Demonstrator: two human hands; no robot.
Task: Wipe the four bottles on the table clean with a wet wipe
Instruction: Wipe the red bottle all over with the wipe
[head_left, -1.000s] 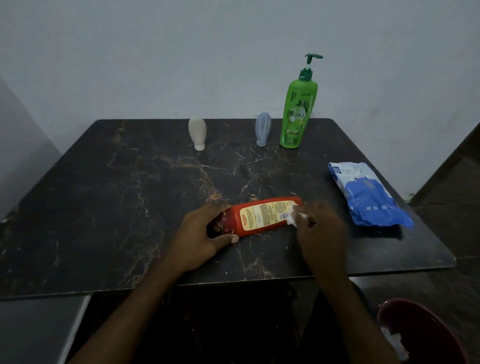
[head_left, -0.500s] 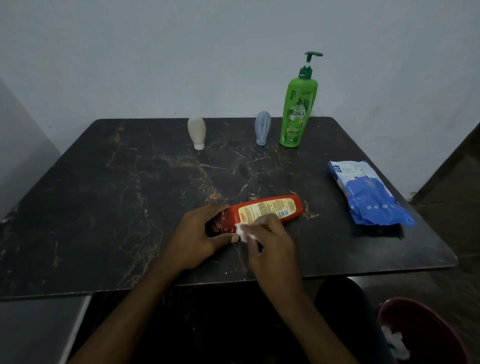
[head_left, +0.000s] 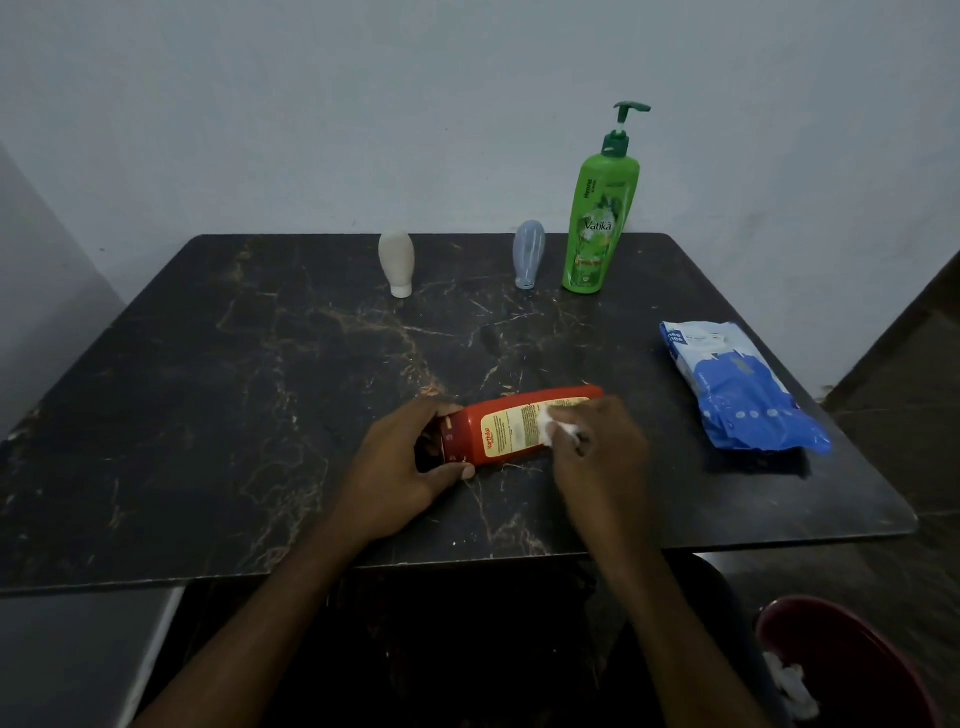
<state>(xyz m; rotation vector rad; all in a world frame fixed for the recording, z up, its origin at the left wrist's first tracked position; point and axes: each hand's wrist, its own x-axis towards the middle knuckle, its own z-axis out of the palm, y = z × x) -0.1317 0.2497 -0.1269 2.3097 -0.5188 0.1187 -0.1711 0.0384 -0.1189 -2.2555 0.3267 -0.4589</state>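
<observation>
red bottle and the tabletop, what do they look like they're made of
Red bottle: probably plastic, smooth and slightly glossy, going by its even colour and soft sheen; the yellow label looks printed paper or film. Tabletop: dark polished stone, likely marble, or a marble-look laminate; tan veins run across a faintly reflective surface.

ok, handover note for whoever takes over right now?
Left hand grips the red bottle at its cap end; it lies on its side near the table's front edge.
Right hand presses the wipe on its label.
At the back stand the white bottle, blue bottle, green bottle; pack to the right.
Done: nothing certain. Left: finish red, then the other three if unwiped.
</observation>
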